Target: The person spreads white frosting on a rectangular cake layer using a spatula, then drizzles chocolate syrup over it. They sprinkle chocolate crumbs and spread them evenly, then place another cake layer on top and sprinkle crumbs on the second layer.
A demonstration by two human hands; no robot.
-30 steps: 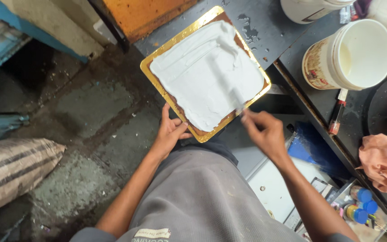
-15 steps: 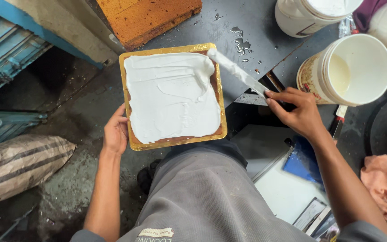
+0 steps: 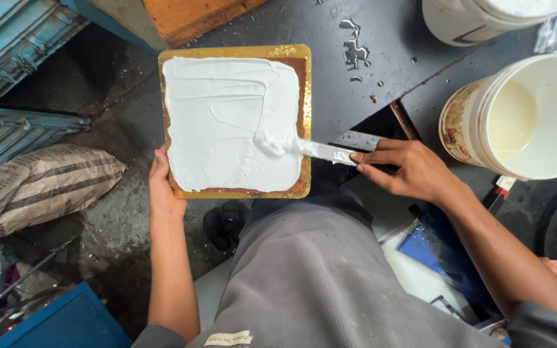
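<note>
The left hand (image 3: 162, 187) grips the lower left edge of a square golden cake board (image 3: 236, 122), which lies partly on the dark table (image 3: 369, 77) and is covered with white cream (image 3: 220, 116). The right hand (image 3: 407, 169) closes its fingers around a long metal spatula (image 3: 320, 151), whose tip rests in the cream. A white plastic bucket (image 3: 523, 119) stands just beside the right hand.

- We see a white bucket (image 3: 528, 116) of creamy liquid just right of the right hand.
- Striped sack (image 3: 40, 183) left of the left hand.
- Orange block (image 3: 191, 16) well above both hands.
</note>
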